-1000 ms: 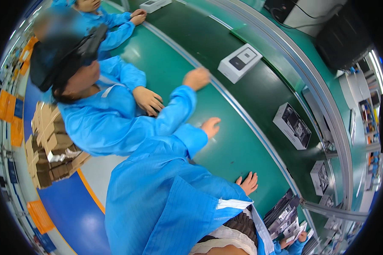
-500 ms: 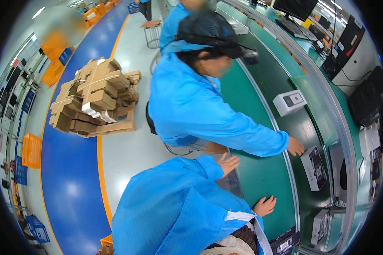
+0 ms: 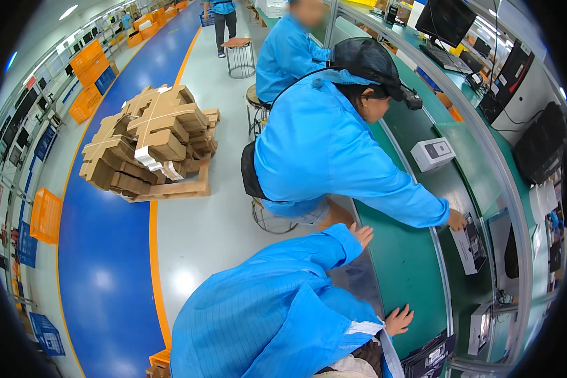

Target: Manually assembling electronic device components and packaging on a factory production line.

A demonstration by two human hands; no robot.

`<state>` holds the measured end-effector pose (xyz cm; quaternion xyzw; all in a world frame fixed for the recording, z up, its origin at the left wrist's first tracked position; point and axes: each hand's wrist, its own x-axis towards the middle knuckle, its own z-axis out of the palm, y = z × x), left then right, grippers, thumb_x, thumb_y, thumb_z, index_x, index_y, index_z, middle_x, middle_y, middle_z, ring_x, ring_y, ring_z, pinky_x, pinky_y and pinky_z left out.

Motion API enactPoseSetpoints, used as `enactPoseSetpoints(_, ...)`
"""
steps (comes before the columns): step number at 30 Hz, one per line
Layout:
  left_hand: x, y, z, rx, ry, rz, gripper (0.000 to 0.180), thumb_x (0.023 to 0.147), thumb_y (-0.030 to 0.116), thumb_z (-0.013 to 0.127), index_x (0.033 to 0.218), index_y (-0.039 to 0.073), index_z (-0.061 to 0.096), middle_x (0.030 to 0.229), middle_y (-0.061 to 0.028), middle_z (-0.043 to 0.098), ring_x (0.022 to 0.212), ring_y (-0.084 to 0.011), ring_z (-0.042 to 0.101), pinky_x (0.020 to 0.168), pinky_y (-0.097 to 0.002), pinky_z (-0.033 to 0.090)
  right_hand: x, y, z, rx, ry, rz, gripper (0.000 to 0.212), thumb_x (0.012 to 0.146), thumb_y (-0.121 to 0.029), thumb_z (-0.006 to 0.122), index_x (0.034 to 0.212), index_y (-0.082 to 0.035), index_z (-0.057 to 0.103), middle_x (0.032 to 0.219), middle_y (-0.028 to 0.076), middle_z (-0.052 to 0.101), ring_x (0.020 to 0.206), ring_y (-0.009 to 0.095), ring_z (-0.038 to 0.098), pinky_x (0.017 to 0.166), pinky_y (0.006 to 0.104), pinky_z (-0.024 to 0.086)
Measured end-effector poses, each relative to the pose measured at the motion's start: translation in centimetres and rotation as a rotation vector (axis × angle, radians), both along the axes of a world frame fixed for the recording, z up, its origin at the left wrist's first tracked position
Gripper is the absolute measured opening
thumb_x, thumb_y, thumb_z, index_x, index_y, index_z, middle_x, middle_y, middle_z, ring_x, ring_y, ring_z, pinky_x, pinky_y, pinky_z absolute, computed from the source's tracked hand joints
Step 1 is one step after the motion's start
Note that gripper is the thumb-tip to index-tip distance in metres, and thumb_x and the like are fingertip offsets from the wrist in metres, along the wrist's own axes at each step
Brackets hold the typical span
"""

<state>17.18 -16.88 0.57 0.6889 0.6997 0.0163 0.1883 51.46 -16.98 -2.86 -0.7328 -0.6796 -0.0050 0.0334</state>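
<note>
Sticking out of a loose blue cloth sleeve [image 3: 356, 307], the right hand [image 3: 398, 320] lies over the smooth green work surface [image 3: 400, 268], fingers spread; whether the palm presses down is hidden. The left hand [image 3: 361, 235] is near that surface's left edge, fingers slightly apart, palm hard to make out. Just beside the right hand, a stack of flat black printed packs [image 3: 429, 360] runs toward the picture's bottom edge, partly hidden by clothing. On the dark green strip [image 3: 447, 189] beyond, a white-sided box [image 3: 479, 331] has a face too small to tell. A co-worker's hand [image 3: 457, 220] touches another white-sided, dark-topped box [image 3: 468, 249]; its finger grip is unclear, as are any contents. Farther along sits a closed white carton [image 3: 433, 154]. Across the floor, a wooden pallet [image 3: 195, 188] bears folded brown cardboard [image 3: 164, 129]; the inside of an orange plastic crate [image 3: 46, 215] is indistinct.
</note>
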Motion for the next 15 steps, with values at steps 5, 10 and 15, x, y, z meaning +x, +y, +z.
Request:
enactPoseSetpoints(5,0.6,0.7,-0.5,-0.049,-0.056,0.036,0.053,0.089,0.010,0.031,0.140,0.006,0.019,0.148,-0.0106,0.009,0.137,-0.0251,0.007,0.109,-0.0510,0.012,3.7,0.5,-0.3,-0.006,-0.036,-0.126,0.041,0.093,-0.040,0.038,0.131,-0.025,0.038,0.141,0.008,0.029,0.129,0.025,0.028,0.093,0.0623,0.024)
enactPoseSetpoints(10,1.2,0.9,0.4,-0.106,-0.048,0.035,0.053,0.089,0.011,0.030,0.141,0.007,0.018,0.149,-0.0102,0.007,0.138,-0.0245,0.006,0.109,-0.0505,0.013,5.4,1.1,-0.9,0.098,-0.194,-0.094,0.039,0.092,-0.037,0.038,0.128,-0.022,0.041,0.134,0.005,0.036,0.122,0.022,0.036,0.092,0.0529,0.030)
enactPoseSetpoints(15,2.1,1.2,0.0,-0.121,0.053,0.039,0.057,0.088,0.010,0.035,0.141,0.009,0.016,0.149,-0.0084,0.005,0.138,-0.0250,0.004,0.108,-0.0500,0.017,5.8,1.1,-0.9,0.141,-0.189,-0.077,0.039,0.092,-0.035,0.038,0.127,-0.020,0.041,0.133,0.005,0.038,0.121,0.023,0.037,0.093,0.0483,0.031)
